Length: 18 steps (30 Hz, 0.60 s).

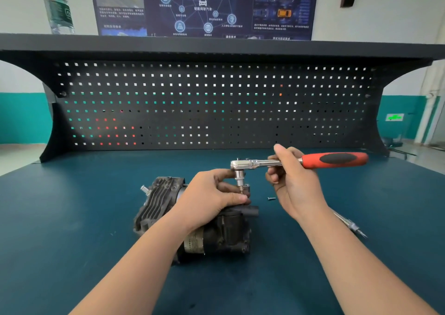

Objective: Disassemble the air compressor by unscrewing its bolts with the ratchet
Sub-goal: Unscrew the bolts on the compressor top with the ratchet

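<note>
**One screw out on the bench, ratchet seated on the next**

Starting at the left: the air compressor [192,220] lies on its side near the middle of the bench [72,218], finned cylinder end toward the left edge, dark motor body toward the near edge. It looks mostly assembled, so most of the work is judged to lie ahead.

The left hand [212,194] rests on top of the compressor, and its fingers [226,172] curl in around the socket and bit just under the ratchet head, steadying the tool. The bit drops straight down into a fitting on the compressor's upper side; whether a bolt head is engaged there is too small to tell.

Moving right, the ratchet [298,161] lies level above the compressor, chrome head over the fitting, red and black handle pointing toward the right edge. The right hand [291,182] pinches the chrome shank between thumb and curled fingers, ahead of the grip rather than on it.

Just beside that hand, a small loose screw [271,198] lies on the bench, apart from the compressor, which suggests one fastener is already out. Further right, a slim metal tool [349,225] lies on the bench behind the right forearm.
</note>
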{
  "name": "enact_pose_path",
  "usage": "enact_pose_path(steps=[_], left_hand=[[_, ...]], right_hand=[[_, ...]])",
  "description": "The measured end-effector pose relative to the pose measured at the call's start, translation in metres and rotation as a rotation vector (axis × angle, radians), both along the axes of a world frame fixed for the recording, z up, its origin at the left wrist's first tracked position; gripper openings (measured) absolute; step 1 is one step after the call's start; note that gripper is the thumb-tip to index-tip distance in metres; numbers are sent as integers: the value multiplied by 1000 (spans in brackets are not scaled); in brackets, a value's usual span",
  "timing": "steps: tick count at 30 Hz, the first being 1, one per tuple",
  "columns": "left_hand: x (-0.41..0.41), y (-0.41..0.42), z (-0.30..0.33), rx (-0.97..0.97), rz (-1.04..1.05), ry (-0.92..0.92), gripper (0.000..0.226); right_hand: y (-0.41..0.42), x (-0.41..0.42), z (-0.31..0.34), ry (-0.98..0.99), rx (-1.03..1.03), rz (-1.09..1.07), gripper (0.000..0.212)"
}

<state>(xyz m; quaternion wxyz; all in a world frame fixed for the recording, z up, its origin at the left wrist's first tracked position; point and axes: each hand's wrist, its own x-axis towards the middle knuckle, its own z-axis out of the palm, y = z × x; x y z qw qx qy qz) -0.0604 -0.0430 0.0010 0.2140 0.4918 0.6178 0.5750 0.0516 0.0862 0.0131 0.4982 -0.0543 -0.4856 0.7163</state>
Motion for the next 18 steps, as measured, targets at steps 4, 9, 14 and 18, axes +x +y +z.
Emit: enact_pose_path(steps=[4,9,14,18], left_hand=[[-2,-3,5,145,16,-116,35],[3,7,16,94,21,-85,29],[6,60,45,-194,8,66,15],[4,123,56,-431,60,346,7]], right_hand=[[-8,4,8,64,16,12,38],[-2,6,6,94,-164,-16,19],[29,14,2,199,-394,-171,16],[67,35,-5,306,-495,-370,14]])
